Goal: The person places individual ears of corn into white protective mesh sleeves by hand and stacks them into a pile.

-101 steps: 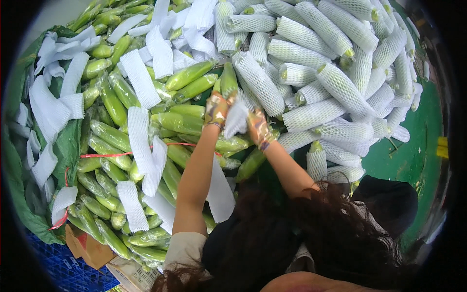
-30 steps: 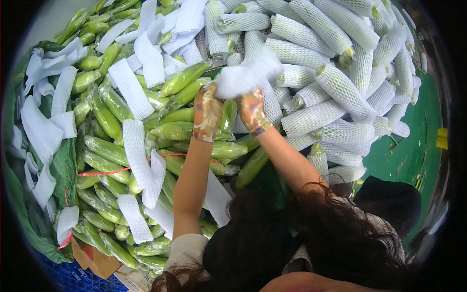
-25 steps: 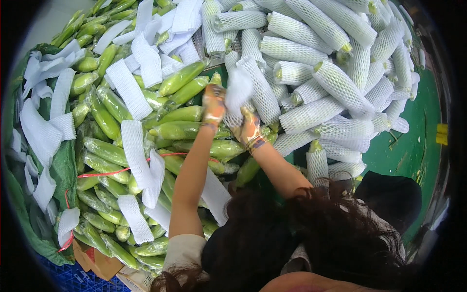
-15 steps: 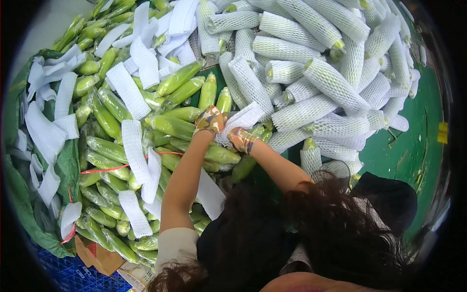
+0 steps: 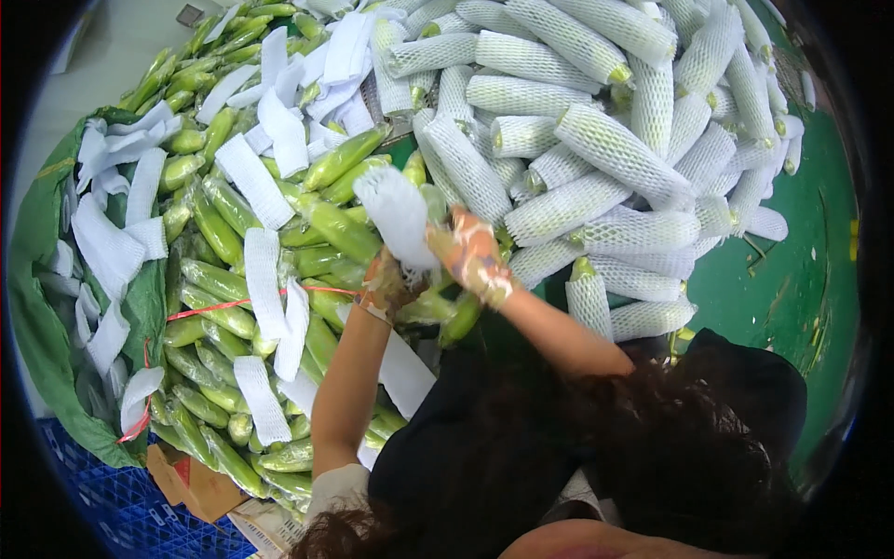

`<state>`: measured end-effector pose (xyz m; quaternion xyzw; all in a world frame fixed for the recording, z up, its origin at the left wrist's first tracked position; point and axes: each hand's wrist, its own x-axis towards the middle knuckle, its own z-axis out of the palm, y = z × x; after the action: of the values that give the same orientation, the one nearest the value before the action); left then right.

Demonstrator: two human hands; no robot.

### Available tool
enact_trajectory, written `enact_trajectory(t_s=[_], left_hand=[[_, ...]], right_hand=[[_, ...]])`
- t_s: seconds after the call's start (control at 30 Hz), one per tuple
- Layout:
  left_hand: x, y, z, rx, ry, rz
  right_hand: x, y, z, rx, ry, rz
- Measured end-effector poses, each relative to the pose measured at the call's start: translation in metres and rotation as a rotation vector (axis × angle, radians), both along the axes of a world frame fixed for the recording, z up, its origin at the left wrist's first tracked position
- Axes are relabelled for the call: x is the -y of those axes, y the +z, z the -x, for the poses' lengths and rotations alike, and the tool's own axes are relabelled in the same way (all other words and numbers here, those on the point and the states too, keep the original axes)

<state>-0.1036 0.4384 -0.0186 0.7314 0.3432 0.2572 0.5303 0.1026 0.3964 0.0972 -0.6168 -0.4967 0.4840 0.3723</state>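
A white foam net sleeve (image 5: 396,214), blurred, stands tilted up between my two gloved hands. My left hand (image 5: 386,284), in a camouflage-patterned glove, is closed around its lower end; what the sleeve contains there is hidden. At the sleeve's right side is my right hand (image 5: 475,259), in a similar glove, its fingers apart and their tips against the sleeve's edge. Just below the hands lie green film-wrapped vegetables (image 5: 461,320), long and tapered. More of them (image 5: 340,228) are heaped to the left of my left hand.
Many vegetables in foam net sleeves (image 5: 624,154) are piled at the right on a green surface (image 5: 745,298). Loose flat sleeves (image 5: 265,279) lie over the left heap. A green sack (image 5: 47,354) holds more sleeves, above a blue crate (image 5: 121,512) and cardboard (image 5: 191,484). Red string (image 5: 209,307) crosses the heap.
The foam net sleeve has swung from lying rightward to pointing up and left. My left hand has moved down, and my right hand has turned with its fingers spreading.
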Motion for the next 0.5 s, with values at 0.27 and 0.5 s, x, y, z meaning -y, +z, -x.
enact_trajectory(t_s=[0.27,0.5], left_hand=[[-0.134,0.101,-0.111,0.334,0.811,0.847],[-0.172,0.023,-0.037,0.191,0.642,0.565]], right_hand=[[-0.202,-0.079,-0.007,1.099,0.244,-0.477],[-0.221,-0.087,-0.014,1.260,0.623,-0.412]])
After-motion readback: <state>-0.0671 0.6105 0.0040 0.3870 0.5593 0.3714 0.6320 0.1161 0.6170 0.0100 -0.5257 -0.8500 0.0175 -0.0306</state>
